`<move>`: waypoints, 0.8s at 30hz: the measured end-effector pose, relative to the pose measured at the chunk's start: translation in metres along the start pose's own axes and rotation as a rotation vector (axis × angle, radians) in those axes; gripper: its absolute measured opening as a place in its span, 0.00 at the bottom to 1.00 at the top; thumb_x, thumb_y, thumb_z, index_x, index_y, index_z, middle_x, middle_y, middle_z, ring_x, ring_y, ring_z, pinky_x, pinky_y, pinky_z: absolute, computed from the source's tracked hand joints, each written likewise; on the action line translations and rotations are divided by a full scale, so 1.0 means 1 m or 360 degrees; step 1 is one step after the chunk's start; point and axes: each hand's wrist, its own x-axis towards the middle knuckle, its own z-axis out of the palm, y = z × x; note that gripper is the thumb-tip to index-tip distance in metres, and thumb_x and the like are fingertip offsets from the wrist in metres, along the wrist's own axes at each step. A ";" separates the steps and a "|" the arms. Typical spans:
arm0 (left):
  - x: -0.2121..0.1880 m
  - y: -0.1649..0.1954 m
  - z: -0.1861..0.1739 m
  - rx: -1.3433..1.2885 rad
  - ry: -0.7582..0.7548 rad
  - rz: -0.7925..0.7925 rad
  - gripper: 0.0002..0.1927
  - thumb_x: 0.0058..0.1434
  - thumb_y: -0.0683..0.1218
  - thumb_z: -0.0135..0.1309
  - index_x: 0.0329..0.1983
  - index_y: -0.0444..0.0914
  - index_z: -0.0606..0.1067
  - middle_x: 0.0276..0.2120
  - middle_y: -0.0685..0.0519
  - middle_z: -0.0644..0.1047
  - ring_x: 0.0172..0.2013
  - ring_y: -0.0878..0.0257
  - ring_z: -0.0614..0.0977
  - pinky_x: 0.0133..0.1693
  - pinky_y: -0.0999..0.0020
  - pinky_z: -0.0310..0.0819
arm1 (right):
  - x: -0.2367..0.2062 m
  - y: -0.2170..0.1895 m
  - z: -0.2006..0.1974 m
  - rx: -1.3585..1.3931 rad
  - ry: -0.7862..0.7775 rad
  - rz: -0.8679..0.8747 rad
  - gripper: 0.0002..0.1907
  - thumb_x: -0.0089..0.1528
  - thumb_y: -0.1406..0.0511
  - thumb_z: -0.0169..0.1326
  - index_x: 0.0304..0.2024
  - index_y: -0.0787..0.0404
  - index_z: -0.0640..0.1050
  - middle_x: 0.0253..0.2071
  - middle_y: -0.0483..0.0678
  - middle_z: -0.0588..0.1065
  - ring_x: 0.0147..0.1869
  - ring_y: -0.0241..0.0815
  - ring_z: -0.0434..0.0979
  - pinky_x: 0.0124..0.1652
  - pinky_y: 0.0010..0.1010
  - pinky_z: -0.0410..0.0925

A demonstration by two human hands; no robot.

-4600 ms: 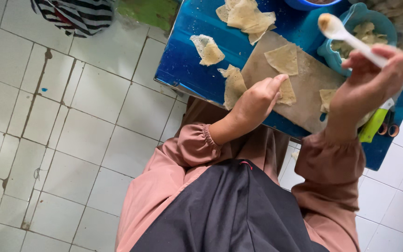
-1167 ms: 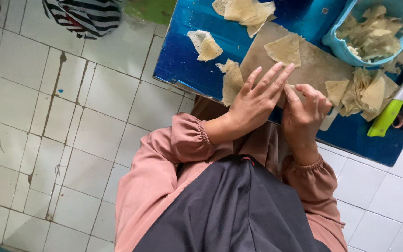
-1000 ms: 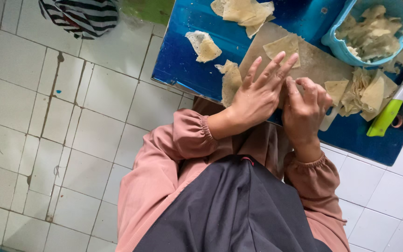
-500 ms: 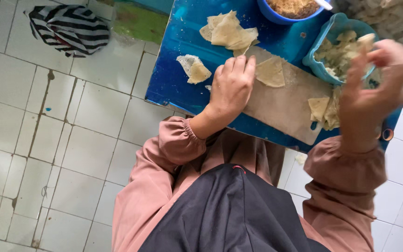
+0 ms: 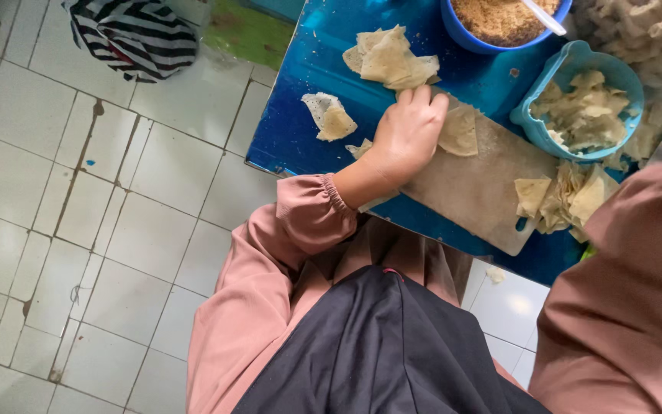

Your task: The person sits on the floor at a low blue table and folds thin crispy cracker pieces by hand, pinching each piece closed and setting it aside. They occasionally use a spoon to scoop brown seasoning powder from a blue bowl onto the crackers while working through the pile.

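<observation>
Left hand (image 5: pixel 408 138) fingers together, palm down on board (image 5: pixel 476 192), touching wrapper (image 5: pixel 460 130) on blue table (image 5: pixel 308 92); right hand out of view, only sleeve (image 5: pixel 630 299) shows; wrapper tub (image 5: pixel 580 103) near

Striped cloth (image 5: pixel 133 37) lies on the white tiled floor (image 5: pixel 78 230) at upper left; a blue bowl (image 5: pixel 465 34) of brown crumbs sits top centre

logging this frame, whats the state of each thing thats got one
left hand: palm down on the cutting board, by a wrapper
right hand: out of view, only the sleeve shows
round blue bowl: full of brown crumbs, spoon in it
light blue tub: holds wrappers
striped cloth: crumpled on floor
</observation>
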 end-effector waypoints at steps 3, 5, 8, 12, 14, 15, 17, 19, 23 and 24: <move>-0.003 0.005 0.009 -0.0006 -0.0003 -0.0079 0.11 0.55 0.37 0.53 0.42 0.37 0.71 0.37 0.45 0.74 0.39 0.48 0.80 0.38 0.57 0.79 | -0.027 -0.023 0.036 0.0081 0.0022 -0.0110 0.10 0.64 0.70 0.62 0.48 0.62 0.79 0.45 0.51 0.75 0.49 0.51 0.76 0.49 0.37 0.69; -0.002 0.007 0.017 0.0047 -0.0065 -0.0160 0.09 0.59 0.37 0.53 0.42 0.38 0.70 0.37 0.46 0.74 0.39 0.49 0.81 0.37 0.57 0.80 | -0.048 -0.046 0.074 0.0204 -0.0094 -0.0200 0.10 0.63 0.69 0.62 0.47 0.62 0.79 0.44 0.51 0.75 0.48 0.51 0.76 0.49 0.38 0.69; 0.006 0.005 0.021 0.0090 -0.0170 -0.0209 0.07 0.59 0.40 0.54 0.39 0.40 0.70 0.36 0.48 0.76 0.40 0.50 0.83 0.38 0.57 0.80 | -0.067 -0.055 0.114 0.0102 -0.0049 -0.0307 0.13 0.61 0.72 0.60 0.49 0.64 0.79 0.46 0.51 0.75 0.48 0.49 0.77 0.48 0.35 0.70; 0.013 0.017 0.015 -0.0015 0.0033 -0.0055 0.10 0.52 0.41 0.55 0.37 0.40 0.70 0.34 0.45 0.77 0.37 0.47 0.83 0.36 0.56 0.80 | -0.063 -0.045 0.134 0.0174 0.0096 -0.0293 0.07 0.63 0.73 0.60 0.43 0.64 0.77 0.45 0.52 0.75 0.48 0.51 0.76 0.48 0.38 0.70; 0.015 0.026 0.009 -0.0129 0.0091 -0.0041 0.11 0.52 0.40 0.54 0.38 0.39 0.69 0.34 0.43 0.77 0.35 0.45 0.83 0.34 0.54 0.79 | -0.061 -0.040 0.132 0.0207 0.0208 -0.0282 0.07 0.65 0.73 0.59 0.44 0.65 0.76 0.46 0.53 0.74 0.48 0.52 0.76 0.48 0.39 0.70; 0.015 0.031 0.007 -0.0213 0.0043 -0.0072 0.11 0.53 0.40 0.54 0.39 0.38 0.69 0.34 0.42 0.77 0.35 0.44 0.83 0.34 0.53 0.79 | -0.061 -0.040 0.129 0.0229 0.0253 -0.0271 0.06 0.66 0.74 0.59 0.44 0.66 0.75 0.46 0.53 0.74 0.48 0.53 0.76 0.48 0.39 0.70; 0.010 0.036 0.004 -0.0348 -0.0027 -0.0122 0.10 0.56 0.39 0.52 0.41 0.36 0.68 0.34 0.41 0.77 0.36 0.42 0.82 0.34 0.51 0.78 | -0.065 -0.041 0.120 0.0194 0.0220 -0.0268 0.06 0.66 0.74 0.59 0.43 0.66 0.75 0.46 0.53 0.74 0.47 0.53 0.75 0.48 0.40 0.70; -0.002 0.034 0.001 -0.0453 -0.0085 -0.0154 0.08 0.61 0.39 0.50 0.43 0.35 0.67 0.34 0.40 0.78 0.36 0.41 0.82 0.36 0.48 0.77 | -0.074 -0.044 0.110 0.0238 0.0154 -0.0246 0.06 0.64 0.74 0.59 0.42 0.65 0.76 0.44 0.53 0.74 0.46 0.54 0.76 0.47 0.41 0.70; -0.028 0.030 0.001 -0.0495 -0.0120 -0.0175 0.04 0.64 0.39 0.48 0.40 0.34 0.67 0.33 0.39 0.78 0.36 0.40 0.82 0.37 0.48 0.77 | -0.075 -0.045 0.094 0.0452 0.0184 -0.0008 0.07 0.71 0.75 0.58 0.51 0.67 0.78 0.43 0.56 0.75 0.46 0.55 0.77 0.45 0.40 0.71; -0.033 0.030 0.000 -0.0522 -0.0101 -0.0177 0.03 0.64 0.39 0.48 0.39 0.34 0.67 0.32 0.39 0.78 0.36 0.40 0.82 0.37 0.48 0.76 | -0.071 -0.044 0.091 0.0501 0.0246 0.0103 0.08 0.75 0.75 0.57 0.56 0.68 0.78 0.44 0.57 0.75 0.46 0.56 0.77 0.45 0.39 0.71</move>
